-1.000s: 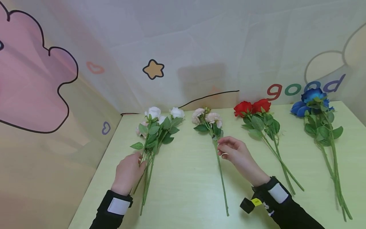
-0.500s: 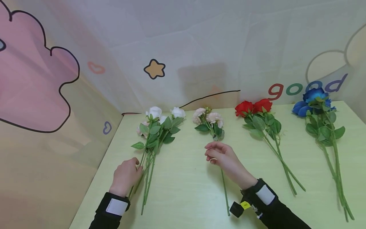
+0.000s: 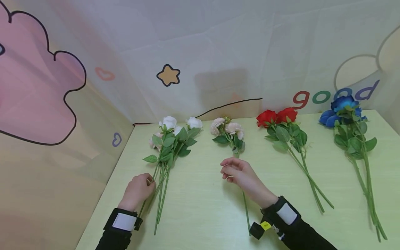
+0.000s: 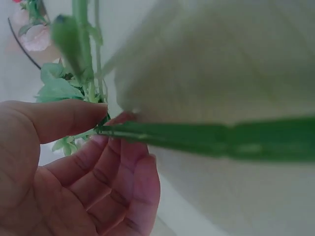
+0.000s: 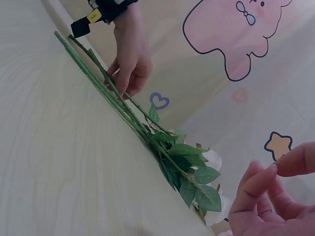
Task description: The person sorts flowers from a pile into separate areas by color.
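While the person's left hand (image 3: 137, 191) pinched one green stem (image 4: 197, 140) between thumb and fingertips, the bunch of white roses (image 3: 168, 123) that the stem lay among rested on the desk (image 3: 200, 215), left of the centre of the head view, its blooms toward the back edge. Which bloom topped the held stem could not be told. The right hand (image 3: 240, 177), near the middle of that view, held nothing; its fingers were loosely bent, the thumb close to them, above the stem of the pale pink flowers (image 3: 234, 129). Farther right lay the red roses (image 3: 285, 114) and, near the right edge, the blue flowers (image 3: 343, 106). Judging by their look, the flowers were artificial: each would probably weigh little, with most of the weight at the bloom, so a stem taken low might dip at its head. The stems seemed stiff yet springy, thin and smooth enough to roll between fingertips, and a firm pinch on the bare stretch just below the leaves (image 3: 168, 142) would likely steady them best. Petals looked soft and easily crushed, and the crowded leaves might snag neighbouring stems, so a slow, lengthwise draw seemed wise.
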### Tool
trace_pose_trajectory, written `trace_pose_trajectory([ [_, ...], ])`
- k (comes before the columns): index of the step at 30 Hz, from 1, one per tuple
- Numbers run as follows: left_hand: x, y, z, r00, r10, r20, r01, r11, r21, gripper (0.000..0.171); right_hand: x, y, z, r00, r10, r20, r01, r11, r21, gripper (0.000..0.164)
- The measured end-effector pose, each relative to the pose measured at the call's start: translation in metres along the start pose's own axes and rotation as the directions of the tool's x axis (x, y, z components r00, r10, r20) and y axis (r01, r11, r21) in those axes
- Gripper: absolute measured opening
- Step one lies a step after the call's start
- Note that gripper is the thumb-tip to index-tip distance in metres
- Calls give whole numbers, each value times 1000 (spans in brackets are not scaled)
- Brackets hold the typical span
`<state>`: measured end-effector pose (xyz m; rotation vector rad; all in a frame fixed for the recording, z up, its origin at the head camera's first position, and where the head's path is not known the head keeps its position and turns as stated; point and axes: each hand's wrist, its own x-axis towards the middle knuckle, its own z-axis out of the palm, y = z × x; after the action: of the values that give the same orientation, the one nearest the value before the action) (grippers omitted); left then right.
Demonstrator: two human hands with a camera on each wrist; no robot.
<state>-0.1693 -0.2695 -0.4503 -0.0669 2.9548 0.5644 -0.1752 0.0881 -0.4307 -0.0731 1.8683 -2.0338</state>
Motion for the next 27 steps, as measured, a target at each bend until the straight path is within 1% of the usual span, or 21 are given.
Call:
trace_pose_trajectory([
  [3, 3, -4, 0, 1000, 19, 5, -19, 998, -55, 18, -1, 1, -1, 1000, -5, 7, 5, 1000, 8, 20],
  [7, 6, -8, 0, 999, 26, 22, -23, 991, -129, 19, -1, 2, -3, 1000, -13, 21, 13, 1000, 25, 19],
  [13, 6, -8, 0, 998, 24, 50, -14, 981, -195, 19, -2, 3, -5, 999, -19, 28, 18, 999, 33, 16],
  [20, 4, -4, -4, 999, 11, 34, -2, 967, -255, 19, -4, 3, -7, 999, -23, 31, 22, 999, 35, 16],
  [27, -1, 4, -11, 999, 36, -8, -36, 960, -276, 19, -5, 3, -12, 999, -36, 31, 35, 999, 27, 17],
])
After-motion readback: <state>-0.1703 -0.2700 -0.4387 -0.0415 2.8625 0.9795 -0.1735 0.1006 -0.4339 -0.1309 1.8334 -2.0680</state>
